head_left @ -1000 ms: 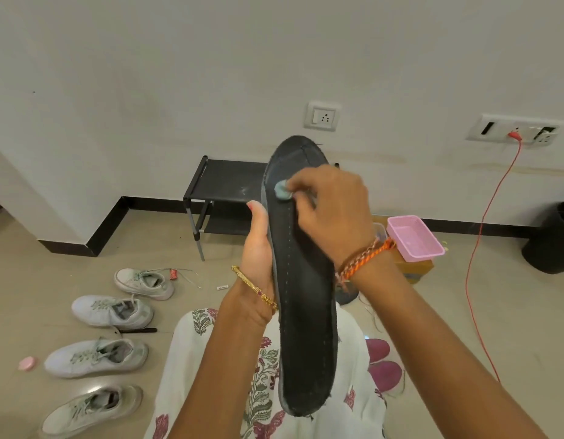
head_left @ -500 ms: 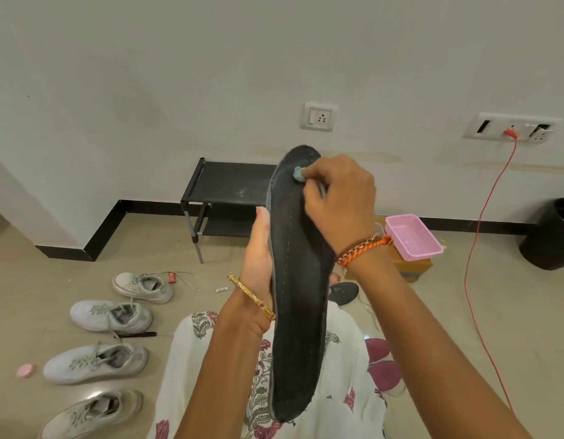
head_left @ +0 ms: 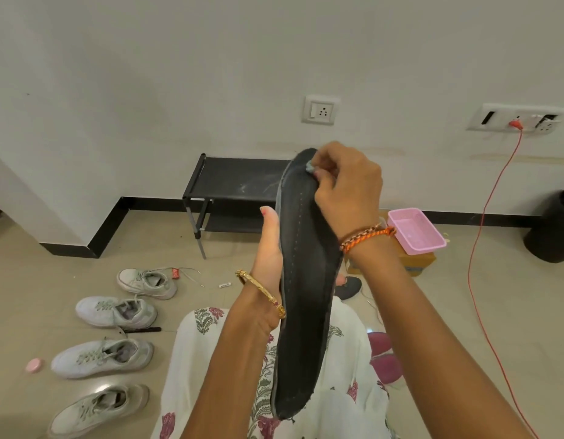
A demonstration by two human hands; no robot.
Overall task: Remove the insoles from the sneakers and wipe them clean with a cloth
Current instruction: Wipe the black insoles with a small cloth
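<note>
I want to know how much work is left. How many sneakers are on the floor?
4, in a column on the floor at left: farthest sneaker, second sneaker, third sneaker, nearest sneaker. More may be hidden behind the arms and the insole.

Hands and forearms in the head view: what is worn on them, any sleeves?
No sleeves show; both forearms are bare. The left hand has a thin gold bangle at the wrist and a pink-painted thumbnail. The right hand has braided orange and tan thread bands at the wrist.
</note>
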